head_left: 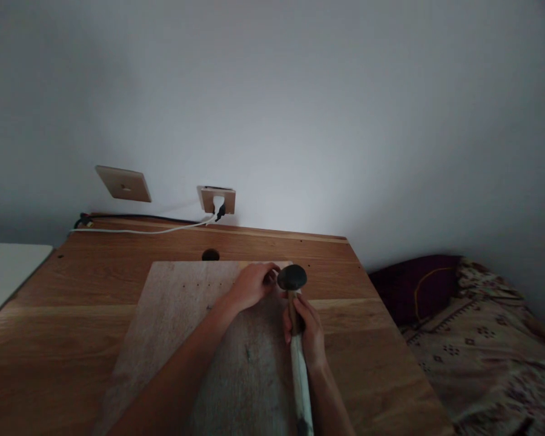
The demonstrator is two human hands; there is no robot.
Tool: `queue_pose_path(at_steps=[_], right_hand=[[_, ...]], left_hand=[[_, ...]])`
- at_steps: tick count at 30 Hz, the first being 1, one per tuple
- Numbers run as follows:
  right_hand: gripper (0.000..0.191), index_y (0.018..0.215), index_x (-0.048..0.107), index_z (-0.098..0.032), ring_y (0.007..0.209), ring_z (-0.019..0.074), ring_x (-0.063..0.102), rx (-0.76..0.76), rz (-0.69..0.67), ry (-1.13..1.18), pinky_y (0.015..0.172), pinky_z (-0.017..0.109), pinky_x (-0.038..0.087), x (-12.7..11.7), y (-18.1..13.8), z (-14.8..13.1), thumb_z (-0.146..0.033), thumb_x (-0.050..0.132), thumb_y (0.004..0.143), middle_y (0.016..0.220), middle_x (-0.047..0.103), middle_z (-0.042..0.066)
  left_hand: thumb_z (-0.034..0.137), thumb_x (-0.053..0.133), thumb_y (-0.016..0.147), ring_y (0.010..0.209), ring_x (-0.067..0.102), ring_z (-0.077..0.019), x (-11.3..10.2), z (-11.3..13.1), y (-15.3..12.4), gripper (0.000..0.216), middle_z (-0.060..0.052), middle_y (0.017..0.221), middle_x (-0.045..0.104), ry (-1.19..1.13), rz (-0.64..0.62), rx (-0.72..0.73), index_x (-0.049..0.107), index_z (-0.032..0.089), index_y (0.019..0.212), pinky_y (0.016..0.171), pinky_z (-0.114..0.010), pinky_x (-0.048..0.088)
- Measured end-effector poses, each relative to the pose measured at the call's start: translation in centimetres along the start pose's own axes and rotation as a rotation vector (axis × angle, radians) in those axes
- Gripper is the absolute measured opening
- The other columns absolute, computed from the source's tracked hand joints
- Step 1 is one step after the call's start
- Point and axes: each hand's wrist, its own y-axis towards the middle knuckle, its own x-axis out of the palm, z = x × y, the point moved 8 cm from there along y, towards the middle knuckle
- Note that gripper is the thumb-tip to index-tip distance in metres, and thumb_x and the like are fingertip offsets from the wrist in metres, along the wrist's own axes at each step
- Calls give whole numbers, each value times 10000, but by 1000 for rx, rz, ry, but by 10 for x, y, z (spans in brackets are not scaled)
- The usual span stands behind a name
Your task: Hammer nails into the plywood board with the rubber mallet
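Note:
My right hand [309, 332] is wrapped round the handle of a mallet [292, 277] with a dark, rounded head. The handle is brownish near the head and whitish lower down, running toward me. Just left of the mallet head, my left hand [253, 287] rests at the far right part of a worn wooden board [236, 357]. Its fingers are curled together in a pinch; what is between them is too small or hidden to name. Several small dark marks, nails or holes, form a row along the board's far edge, left of that hand.
The board lies on a wooden tabletop [358, 345] with a round cable hole [210, 255]. A white cable [163, 231] runs to a wall socket [208, 197], beside a second wall plate [123, 183]. Patterned bedding [485, 351] and a purple cushion [418, 287] lie at right.

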Motion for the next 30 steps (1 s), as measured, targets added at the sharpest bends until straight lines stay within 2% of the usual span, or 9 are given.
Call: queue_pose_path(at_steps=[8,16,22,27,30], right_hand=[[473,952,691,-158,289,92,422,1,7,12,288,190,292,-2,2,2,-608,731,812,456,503,-71],[475,895,670,-167,300,91,434,39,-44,-14,299,186,306,5,0,4,-622,753,786,460,524,-62],[474,870,659,-174,302,90,427,31,-7,-21,296,189,318,3,1,4,-621,769,758,454,522,-64],[484,866,671,-169,287,92,418,21,38,-27,276,191,299,0,6,5,-621,773,726,439,517,-68],[521,892,693,-154,281,92,417,21,60,-22,270,194,298,-3,8,5,-633,771,704,439,516,-69]], left_hand=[[27,660,752,812,710,-198,0,-3,0,396,-37,880,777,-29,9,10,742,181,1108,786,-300,517],[9,622,725,858,724,-214,-1,-3,1,413,-49,935,795,-72,-2,-4,758,182,1074,795,-311,523],[-57,565,691,885,734,-197,-1,-2,5,483,-56,964,793,-252,-90,21,732,164,1087,816,-296,537],[87,599,820,879,716,-190,-12,-2,5,302,-69,969,769,-263,-119,-33,693,158,1097,813,-299,533],[184,674,796,813,669,-186,-21,-3,-3,221,-34,890,728,-155,-247,-91,685,166,1017,723,-279,495]])
